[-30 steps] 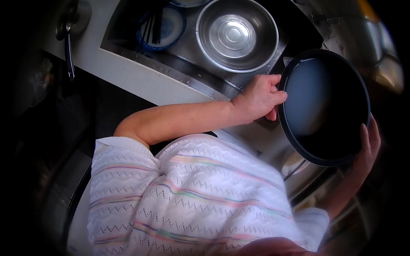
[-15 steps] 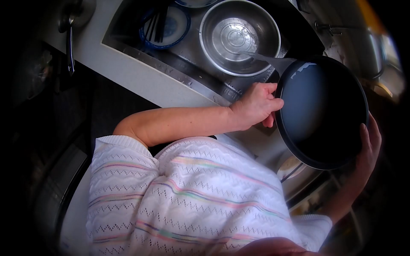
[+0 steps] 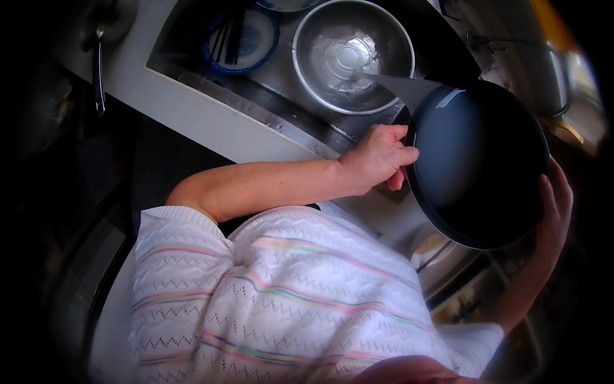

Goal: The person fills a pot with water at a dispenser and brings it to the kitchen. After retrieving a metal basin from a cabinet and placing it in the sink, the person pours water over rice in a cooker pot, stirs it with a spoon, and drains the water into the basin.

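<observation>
A dark round pot [image 3: 476,166] is tilted toward the sink, held between my two hands. My left hand [image 3: 380,160] is closed on its left rim, with thumb and fingers pinching the edge. On the pot's right side my right hand [image 3: 556,205] grips the outer wall, its fingers partly hidden in shadow. A sheet of clear liquid [image 3: 403,86] runs over the upper left rim and falls into a round metal basin [image 3: 310,70], where liquid ripples on the bottom.
The basin sits in a metal sink [image 3: 288,125]. Left of it, dark chopsticks lie across a blue-rimmed bowl [image 3: 256,41]. A pale counter edge [image 3: 192,115] runs in front. A long-handled utensil [image 3: 98,77] lies at the upper left, and a faucet [image 3: 489,41] is at the upper right.
The pot has tipped, and liquid now pours from its rim into the basin, which a second ago received no stream. Both hands keep their hold and have shifted slightly left.
</observation>
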A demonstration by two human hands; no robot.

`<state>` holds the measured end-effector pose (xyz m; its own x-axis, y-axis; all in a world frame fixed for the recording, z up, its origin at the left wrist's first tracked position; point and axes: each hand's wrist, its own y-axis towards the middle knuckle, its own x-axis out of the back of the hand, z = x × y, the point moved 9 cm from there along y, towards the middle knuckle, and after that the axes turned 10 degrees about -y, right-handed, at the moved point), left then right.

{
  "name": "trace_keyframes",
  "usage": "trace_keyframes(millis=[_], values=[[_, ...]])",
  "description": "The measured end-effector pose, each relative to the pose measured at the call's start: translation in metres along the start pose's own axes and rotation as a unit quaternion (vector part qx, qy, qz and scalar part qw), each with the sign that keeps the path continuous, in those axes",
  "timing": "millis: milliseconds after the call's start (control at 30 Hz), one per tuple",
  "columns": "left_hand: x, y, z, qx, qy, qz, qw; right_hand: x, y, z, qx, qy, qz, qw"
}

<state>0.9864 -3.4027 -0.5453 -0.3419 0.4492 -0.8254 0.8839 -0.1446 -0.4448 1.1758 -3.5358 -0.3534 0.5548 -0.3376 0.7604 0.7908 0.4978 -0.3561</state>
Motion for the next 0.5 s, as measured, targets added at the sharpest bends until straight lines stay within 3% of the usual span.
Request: trace_keyframes(millis=[500], values=[[0.000,0.000,0.002,0.033,0.020,0.004,0.999,-0.005,0.001,0.008,-0.014,0.037,-0.018,0.999]])
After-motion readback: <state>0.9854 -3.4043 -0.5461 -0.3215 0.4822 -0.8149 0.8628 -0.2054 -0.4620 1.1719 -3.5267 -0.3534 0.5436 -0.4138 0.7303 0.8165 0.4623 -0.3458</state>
